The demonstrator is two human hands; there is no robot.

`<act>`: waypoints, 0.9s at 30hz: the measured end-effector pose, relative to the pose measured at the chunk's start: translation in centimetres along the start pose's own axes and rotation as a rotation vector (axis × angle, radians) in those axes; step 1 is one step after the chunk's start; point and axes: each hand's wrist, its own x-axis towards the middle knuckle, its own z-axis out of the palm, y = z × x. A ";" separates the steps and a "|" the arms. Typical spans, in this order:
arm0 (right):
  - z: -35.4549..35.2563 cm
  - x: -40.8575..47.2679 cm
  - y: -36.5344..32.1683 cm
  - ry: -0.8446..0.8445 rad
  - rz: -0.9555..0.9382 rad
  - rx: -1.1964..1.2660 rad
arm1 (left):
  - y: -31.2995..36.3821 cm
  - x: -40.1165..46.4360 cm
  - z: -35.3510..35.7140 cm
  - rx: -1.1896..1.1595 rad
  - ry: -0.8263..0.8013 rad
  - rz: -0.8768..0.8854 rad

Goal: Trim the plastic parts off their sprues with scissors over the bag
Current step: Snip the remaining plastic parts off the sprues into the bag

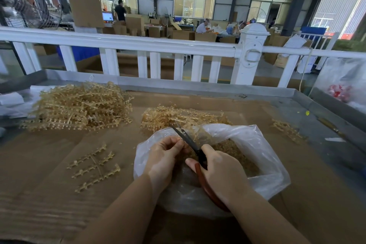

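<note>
I am looking across a wide workshop floor, past a white railing (138, 43), down onto a table (316, 194) covered in brown cardboard with a raised grey metal rim.

The scissors (190, 142) sit over the near middle of the table, above the open mouth of the bag (263, 156). They have dark, narrow blades and reddish-brown rubbery handle loops. Their long axis runs diagonally: the tips point away from me and toward the table's far left, the handles come back toward the near edge. The blades look only slightly parted; I cannot tell more than that.

My right hand (219, 170) is wrapped around the handles, thumb lying along the upper loop. My left hand (166, 154) is just beside the blades, fingers curled and pinching a small piece at the blade; it is too small and hidden for me to make out clearly.

The bag is clear, thin and crumpled, lying under both hands, with a mass of pale amber trimmed parts (239, 154) inside.

A heap of amber sprues (184, 115) lies just beyond the bag toward the far edge. A larger, taller pile (83, 105) rests near the far left corner. A few flat, ladder-like sprue frames (95, 166) lie left of the bag, and a few more (287, 128) toward the right edge.
</note>
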 end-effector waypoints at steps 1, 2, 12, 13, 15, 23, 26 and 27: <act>0.0 0.1 0.0 -0.001 0.000 0.000 | 0.0 0.0 0.0 -0.010 -0.006 -0.001; 0.0 0.2 -0.1 -0.002 0.002 0.000 | 0.1 0.0 0.0 -0.015 -0.012 -0.005; 0.5 0.7 -0.3 -0.005 -0.002 -0.047 | 0.3 0.0 0.0 -0.038 -0.011 -0.045; 0.5 0.8 -0.3 -0.006 -0.008 -0.053 | 0.2 0.1 0.0 -0.038 -0.008 -0.048; 0.4 0.8 -0.3 -0.012 -0.019 -0.058 | 0.2 0.1 0.0 -0.040 0.001 -0.052; 0.2 0.9 -0.3 -0.011 -0.026 -0.048 | 0.2 0.0 0.2 -0.004 0.018 -0.038; 0.2 0.8 -0.2 0.001 -0.025 -0.052 | 0.4 -0.1 0.3 0.009 0.020 -0.048; 0.3 0.8 -0.1 0.007 -0.025 -0.055 | 0.4 -0.2 0.3 0.015 0.022 -0.052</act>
